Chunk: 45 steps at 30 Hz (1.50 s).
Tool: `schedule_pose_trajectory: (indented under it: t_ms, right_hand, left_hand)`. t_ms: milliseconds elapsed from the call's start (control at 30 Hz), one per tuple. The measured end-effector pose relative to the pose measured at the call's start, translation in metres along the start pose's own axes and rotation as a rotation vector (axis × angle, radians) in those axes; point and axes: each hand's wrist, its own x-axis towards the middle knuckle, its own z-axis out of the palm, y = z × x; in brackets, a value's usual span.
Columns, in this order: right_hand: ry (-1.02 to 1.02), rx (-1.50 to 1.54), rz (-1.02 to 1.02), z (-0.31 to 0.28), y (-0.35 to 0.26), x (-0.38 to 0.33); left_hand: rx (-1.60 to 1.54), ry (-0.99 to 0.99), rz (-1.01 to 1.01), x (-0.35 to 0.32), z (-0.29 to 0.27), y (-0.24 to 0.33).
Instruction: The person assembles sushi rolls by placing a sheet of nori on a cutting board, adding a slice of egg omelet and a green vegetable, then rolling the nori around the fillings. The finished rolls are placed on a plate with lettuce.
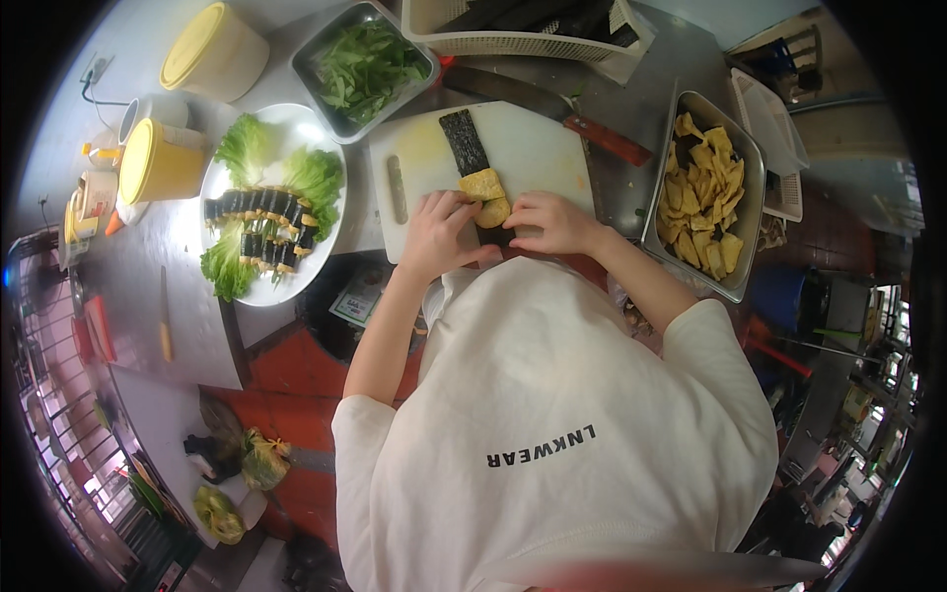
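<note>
A dark strip of seaweed lies lengthwise on the white cutting board, its far end bare. Yellow fried tofu skin covers its nearer part, with a folded piece at the board's near edge. My left hand has its fingers curled against the left side of that tofu skin. From the other side, my right hand closes its fingertips on the near end of the tofu skin and seaweed. The fingers partly hide that near end.
A cleaver lies across the board's far edge. To the right is a metal tray of tofu skin pieces. Leafy greens fill a tray behind. A white plate at left bears lettuce and several seaweed rolls. A basket holds seaweed sheets.
</note>
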Motion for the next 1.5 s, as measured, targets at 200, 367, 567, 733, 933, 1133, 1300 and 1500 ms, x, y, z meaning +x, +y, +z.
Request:
schedule_pose_trajectory:
  t_ms: [200, 367, 567, 733, 933, 1133, 1300, 1500]
  right_hand:
    - [-0.042, 0.022, 0.037, -0.007, -0.002, -0.001]
    - [-0.020, 0.062, 0.057, -0.006, -0.003, 0.000]
    - [0.003, 0.156, 0.101, -0.001, 0.002, 0.000]
    - [-0.070, 0.191, 0.088, -0.004, 0.011, 0.003]
    - [-0.057, 0.207, 0.078, -0.007, 0.013, 0.008]
    - [0.195, 0.147, 0.129, 0.009, -0.005, 0.019]
    - [0.352, 0.096, 0.121, 0.025, -0.004, 0.028]
    - [0.386, 0.197, 0.250, 0.024, -0.006, 0.030]
  left_hand:
    - [0.017, 0.024, -0.021, -0.002, 0.004, 0.001]
    - [0.004, 0.023, -0.036, -0.001, 0.003, 0.002]
    - [-0.010, 0.022, -0.040, -0.001, 0.002, 0.002]
    - [-0.018, 0.015, -0.047, -0.001, 0.002, 0.001]
    - [-0.034, 0.008, -0.059, -0.001, -0.001, 0.002]
    - [-0.018, 0.065, -0.097, 0.003, 0.001, 0.009]
    - [0.051, 0.167, -0.107, 0.000, 0.013, 0.007]
    - [0.071, 0.157, -0.125, 0.005, 0.012, 0.004]
